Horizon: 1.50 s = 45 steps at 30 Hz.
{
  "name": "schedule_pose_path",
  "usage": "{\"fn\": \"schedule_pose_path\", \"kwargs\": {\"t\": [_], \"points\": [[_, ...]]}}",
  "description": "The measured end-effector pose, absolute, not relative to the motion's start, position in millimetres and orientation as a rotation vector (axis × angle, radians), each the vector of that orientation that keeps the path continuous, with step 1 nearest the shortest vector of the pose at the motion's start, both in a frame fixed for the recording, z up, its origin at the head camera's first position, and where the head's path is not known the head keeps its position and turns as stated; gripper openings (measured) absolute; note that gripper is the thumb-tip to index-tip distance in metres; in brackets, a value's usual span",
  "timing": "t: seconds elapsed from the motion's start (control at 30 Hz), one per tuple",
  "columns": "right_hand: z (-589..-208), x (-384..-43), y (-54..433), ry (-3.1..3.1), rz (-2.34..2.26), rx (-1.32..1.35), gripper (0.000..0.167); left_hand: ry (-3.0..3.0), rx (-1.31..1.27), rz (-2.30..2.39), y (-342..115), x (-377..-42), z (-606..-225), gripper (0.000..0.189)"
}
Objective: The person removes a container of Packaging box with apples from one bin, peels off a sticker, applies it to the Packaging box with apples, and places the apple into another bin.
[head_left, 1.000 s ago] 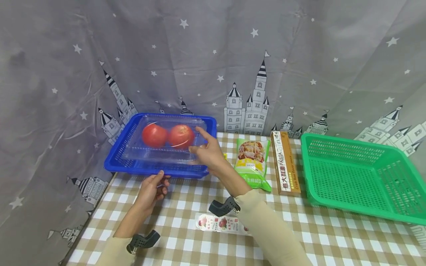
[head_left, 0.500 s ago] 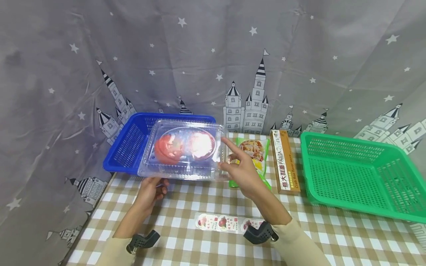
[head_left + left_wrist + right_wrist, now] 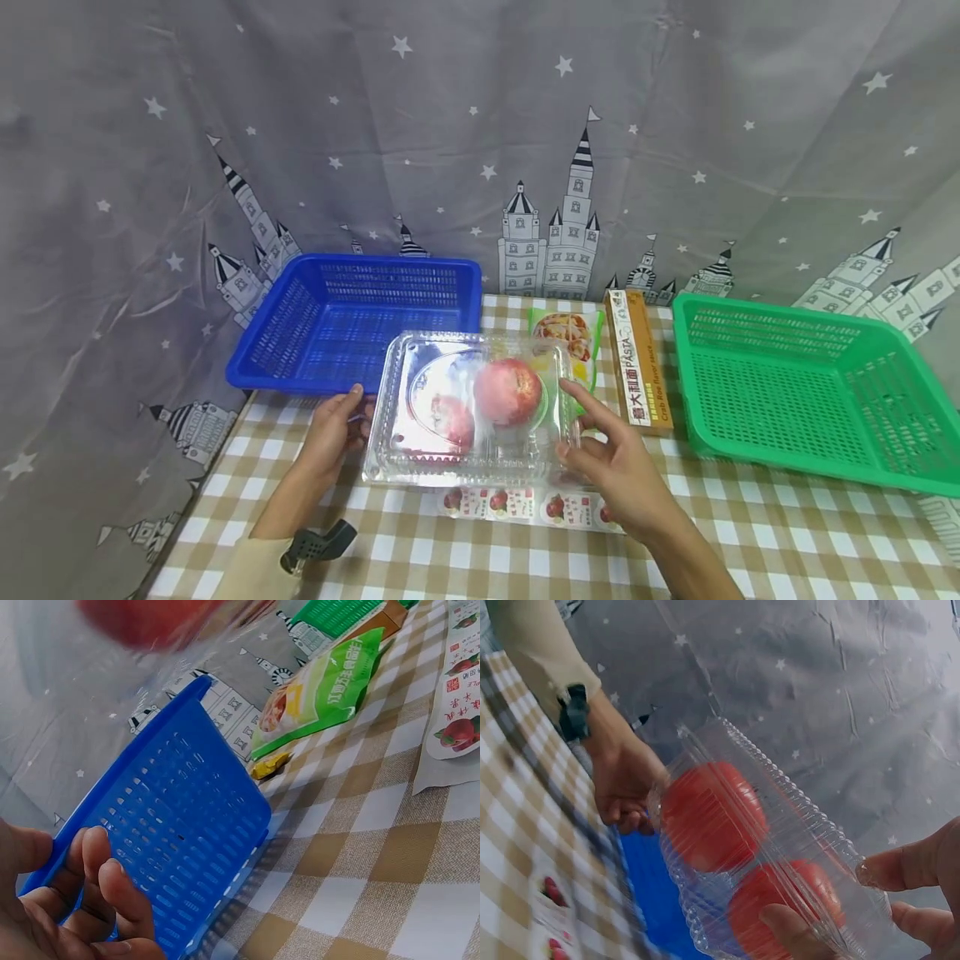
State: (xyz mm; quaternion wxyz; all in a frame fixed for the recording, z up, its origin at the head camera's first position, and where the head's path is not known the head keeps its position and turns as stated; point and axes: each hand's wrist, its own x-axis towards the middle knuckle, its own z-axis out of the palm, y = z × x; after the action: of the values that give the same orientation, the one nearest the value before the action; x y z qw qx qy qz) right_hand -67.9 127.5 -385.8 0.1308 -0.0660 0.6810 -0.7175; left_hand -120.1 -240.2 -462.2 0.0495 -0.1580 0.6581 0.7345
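Observation:
My right hand (image 3: 622, 467) holds a clear plastic clamshell box (image 3: 457, 477) by its right side, thumb and fingers pinching the edge. Inside it lie two round red fruits (image 3: 714, 817), seen through the glossy plastic. The box hangs tilted over the table, in front of the blue basket (image 3: 288, 384) and overlapping the sticker strip in the head view. My left hand (image 3: 326, 433) grips the basket's near rim. In the left wrist view its thumb (image 3: 34, 847) lies at the rim, with the fingers curled against the outer wall.
A green-and-yellow food bag (image 3: 566, 327) lies partly behind the box, beside a brown pasta carton (image 3: 641, 362). To the right stands a green basket (image 3: 795, 460). A strip of fruit stickers (image 3: 558, 508) lies on the checked tablecloth (image 3: 427, 550), and a grey curtain (image 3: 420, 125) hangs behind.
My right hand has lifted the clamshell box out of the blue basket and brought it right and toward me. The left hand has stayed at the basket's rim.

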Motion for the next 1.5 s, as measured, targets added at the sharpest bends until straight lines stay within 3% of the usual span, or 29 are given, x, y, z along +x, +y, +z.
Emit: {"fn": "schedule_pose_path", "kwargs": {"t": [0.43, 0.7, 1.13, 1.23, 1.5], "points": [[-414.7, -10.9, 164.3, 1.833, -2.129, -0.349, 0.072, 2.174, -0.531, 2.116, -233.9, -122.6, -457.6, 0.035], [-450.3, 15.2, 186.9, 1.636, -2.041, -0.056, 0.072, 2.348, -0.524, 2.070, -220.9, -120.6, -461.5, 0.043], [-522.5, 23.9, 204.3, 1.154, -2.099, -0.748, 0.079, 2.336, -0.385, 2.047, -213.5, -116.9, -469.7, 0.058], [-533.3, 25.2, 202.7, 1.052, -2.172, -0.868, 0.079, 2.399, -0.276, 1.987, -207.2, -115.1, -477.0, 0.051], [-537.7, 29.3, 202.4, 0.881, -2.222, -0.774, 0.070, 2.713, 0.234, 1.502, -183.0, -101.4, -496.9, 0.011]]}}
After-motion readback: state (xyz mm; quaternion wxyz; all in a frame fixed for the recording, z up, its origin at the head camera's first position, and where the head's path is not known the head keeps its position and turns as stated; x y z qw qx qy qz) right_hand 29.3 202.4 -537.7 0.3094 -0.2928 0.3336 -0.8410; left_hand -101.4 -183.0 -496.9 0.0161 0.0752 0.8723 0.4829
